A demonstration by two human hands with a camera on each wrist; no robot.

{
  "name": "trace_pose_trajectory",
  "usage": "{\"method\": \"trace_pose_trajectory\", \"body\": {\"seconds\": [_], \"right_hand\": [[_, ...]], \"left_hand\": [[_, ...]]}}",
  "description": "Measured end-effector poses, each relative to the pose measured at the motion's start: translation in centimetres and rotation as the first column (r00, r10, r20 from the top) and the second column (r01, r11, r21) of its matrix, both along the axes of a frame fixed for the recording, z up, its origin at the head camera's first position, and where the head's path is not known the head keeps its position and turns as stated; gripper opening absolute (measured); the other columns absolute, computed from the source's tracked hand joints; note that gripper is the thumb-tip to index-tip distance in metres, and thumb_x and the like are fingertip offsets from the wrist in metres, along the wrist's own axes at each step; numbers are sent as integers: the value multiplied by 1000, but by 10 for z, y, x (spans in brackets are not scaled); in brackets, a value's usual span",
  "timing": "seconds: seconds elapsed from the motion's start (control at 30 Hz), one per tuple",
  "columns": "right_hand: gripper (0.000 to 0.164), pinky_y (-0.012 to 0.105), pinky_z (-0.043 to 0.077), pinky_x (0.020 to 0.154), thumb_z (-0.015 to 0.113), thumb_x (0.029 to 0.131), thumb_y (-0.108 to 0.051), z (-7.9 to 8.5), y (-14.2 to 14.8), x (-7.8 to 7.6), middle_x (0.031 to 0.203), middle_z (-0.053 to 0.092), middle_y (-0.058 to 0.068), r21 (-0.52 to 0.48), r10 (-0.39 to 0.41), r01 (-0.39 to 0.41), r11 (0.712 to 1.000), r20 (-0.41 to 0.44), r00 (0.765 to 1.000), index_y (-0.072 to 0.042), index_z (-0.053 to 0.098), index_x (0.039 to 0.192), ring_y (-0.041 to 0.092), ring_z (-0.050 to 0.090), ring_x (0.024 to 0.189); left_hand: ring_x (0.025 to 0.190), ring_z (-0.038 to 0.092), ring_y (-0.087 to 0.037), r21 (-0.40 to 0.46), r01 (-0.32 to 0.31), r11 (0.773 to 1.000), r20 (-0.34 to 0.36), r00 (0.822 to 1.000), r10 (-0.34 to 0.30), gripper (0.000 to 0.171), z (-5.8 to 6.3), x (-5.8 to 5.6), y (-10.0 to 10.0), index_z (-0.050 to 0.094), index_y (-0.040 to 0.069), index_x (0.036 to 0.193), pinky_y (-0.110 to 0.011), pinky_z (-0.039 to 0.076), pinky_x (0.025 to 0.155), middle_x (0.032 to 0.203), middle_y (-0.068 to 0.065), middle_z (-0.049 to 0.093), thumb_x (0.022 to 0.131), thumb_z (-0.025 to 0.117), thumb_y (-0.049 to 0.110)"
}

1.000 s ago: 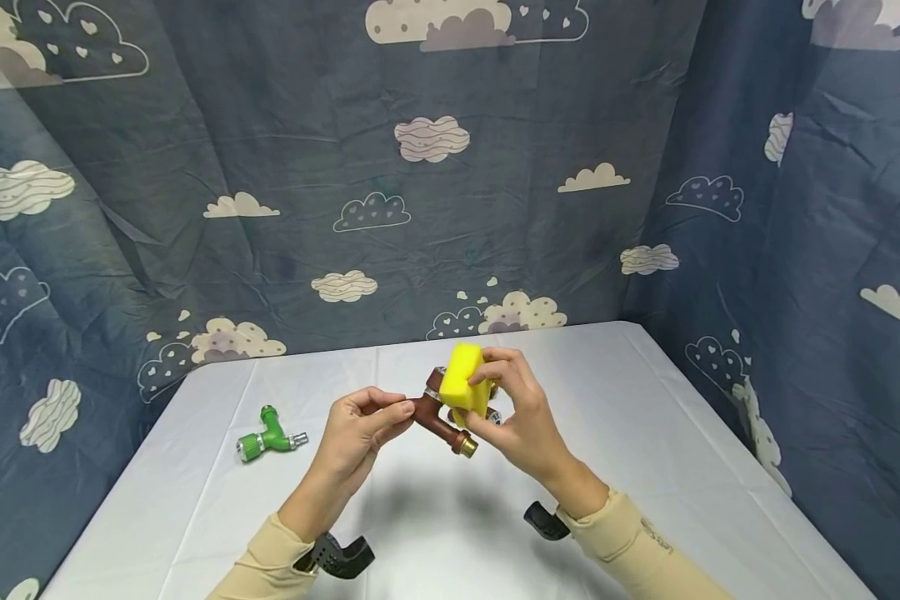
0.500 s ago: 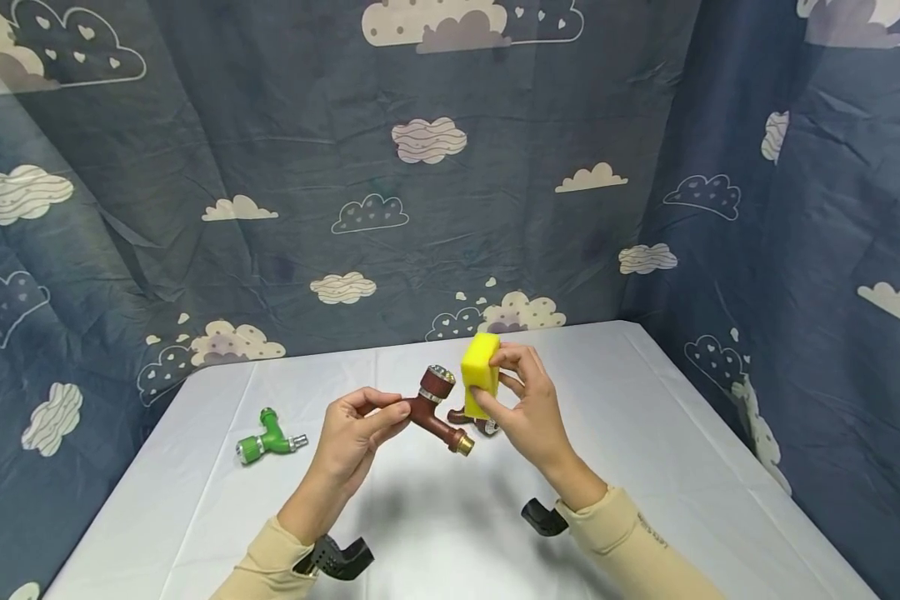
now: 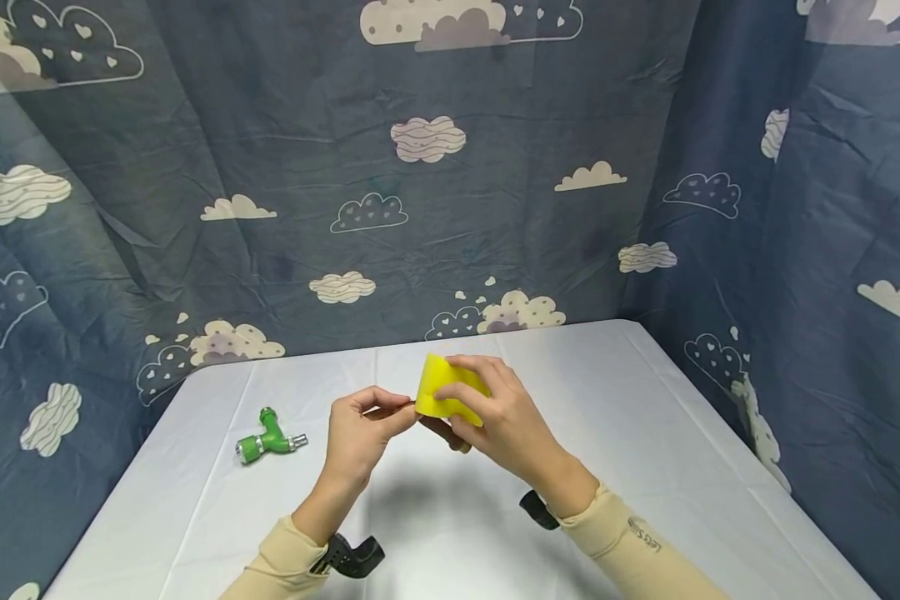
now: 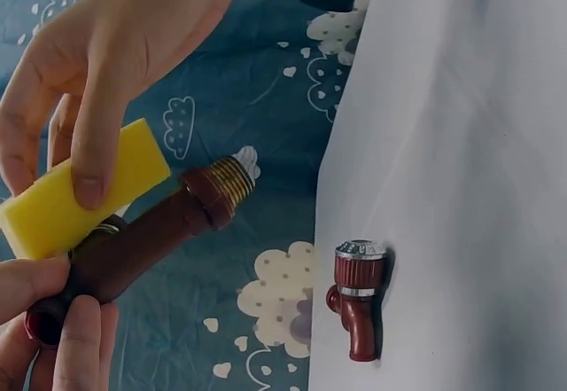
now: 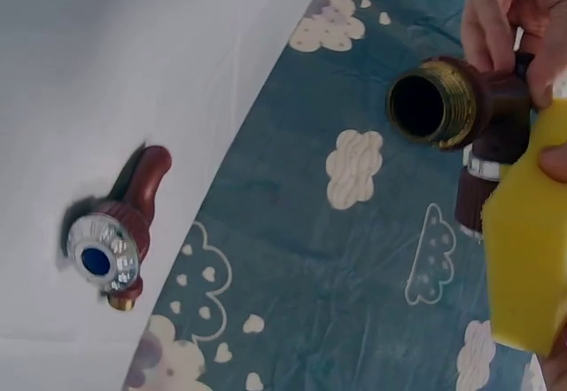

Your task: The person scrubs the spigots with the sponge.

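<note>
Two hands (image 3: 363,429) (image 3: 506,417), brown tap (image 4: 142,245) between them, yellow sponge (image 5: 532,254) alongside

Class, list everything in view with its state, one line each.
Held brown tap: off the table, pinched by the left hand, threaded end uncapped.
Sponge: gripped by the right hand.
Other brown tap: lying on the table, unheld.
Green tap: lying on the table, unheld.
All three taps: turned on or off, cannot tell.

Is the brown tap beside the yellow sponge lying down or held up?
Held up: the left hand pinches the brown tap, clear of the white table.
</note>
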State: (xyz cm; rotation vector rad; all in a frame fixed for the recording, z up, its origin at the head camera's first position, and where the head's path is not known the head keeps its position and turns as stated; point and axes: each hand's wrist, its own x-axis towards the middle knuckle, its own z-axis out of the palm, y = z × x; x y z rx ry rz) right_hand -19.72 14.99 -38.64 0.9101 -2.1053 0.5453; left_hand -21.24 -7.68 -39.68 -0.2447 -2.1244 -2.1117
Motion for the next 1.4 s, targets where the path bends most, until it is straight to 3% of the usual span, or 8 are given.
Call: {"method": "trace_pose_trajectory", "body": {"seconds": [0.37, 0.57, 0.67, 0.8, 0.9, 1.03, 1.2, 1.4], "right_hand": [[34, 50, 59, 104, 93, 82, -11, -2, 4, -10, 140, 62, 17, -47, -47, 49, 998, 45, 998, -16, 75, 111, 37, 61, 125], [34, 52, 61, 107, 87, 85, -3, 2, 12, -11, 143, 62, 14, -221, 51, 18, 975, 301, 952, -14, 74, 114, 37, 60, 133], [33, 49, 60, 109, 85, 90, -6, 7, 18, -12, 141, 66, 12, -336, 194, -22, 942, 486, 852, -14, 73, 120, 32, 65, 130], [33, 37, 63, 98, 78, 99, -12, 9, 27, -17, 135, 70, 11, -511, 439, -53, 858, 676, 591, -12, 68, 130, 25, 70, 117], [28, 32, 64, 90, 69, 104, -10, 5, 32, -21, 128, 70, 11, -645, 601, -25, 764, 698, 389, -13, 64, 131, 23, 70, 110], [27, 31, 65, 89, 58, 106, -8, -4, 33, -24, 123, 68, 4, -768, 746, 25, 640, 629, 219, -23, 64, 127, 19, 69, 105], [28, 27, 64, 89, 49, 111, -16, -11, 28, -22, 123, 68, -2, -857, 852, 51, 513, 515, 96, -27, 59, 134, 13, 69, 103], [32, 28, 62, 98, 43, 114, -22, -16, 17, -23, 128, 68, -2, -914, 914, 74, 400, 404, 47, -21, 49, 146, 12, 68, 111]], "left_hand": [[82, 80, -17, -6, 33, 999, 0, 999, -33, 21, -2, 3, -1, 78, -7, 94, -29, 68, 79, 93, -16, 81, 79, 93, -2], [85, 80, -16, -61, 70, 996, -7, 997, -71, 23, -4, 3, -9, 80, -4, 95, -27, 66, 79, 97, -18, 82, 79, 94, 3], [89, 80, -15, -94, 115, 989, -20, 993, -118, 24, -1, 3, -16, 79, -5, 96, -27, 64, 79, 97, -14, 82, 81, 94, 6], [89, 79, -14, -78, 209, 975, -19, 977, -211, 27, -1, 1, -24, 76, -10, 99, -29, 66, 81, 93, -2, 82, 82, 92, 3], [86, 79, -13, -10, 287, 958, -29, 957, -287, 26, -2, 1, -28, 76, -10, 100, -30, 68, 82, 91, 2, 81, 82, 92, 2], [82, 79, -9, 89, 373, 923, -80, 927, -367, 17, -4, 2, -28, 82, 8, 95, -28, 68, 80, 91, 2, 82, 83, 92, 6], [86, 79, -7, 180, 436, 882, -144, 898, -415, 24, -7, 3, -21, 83, 22, 94, -25, 67, 81, 94, 4, 81, 86, 88, 1], [88, 78, -8, 308, 407, 860, -149, 913, -379, 30, -13, 0, -13, 82, 20, 96, -23, 67, 81, 97, 4, 77, 91, 78, -10]]}}
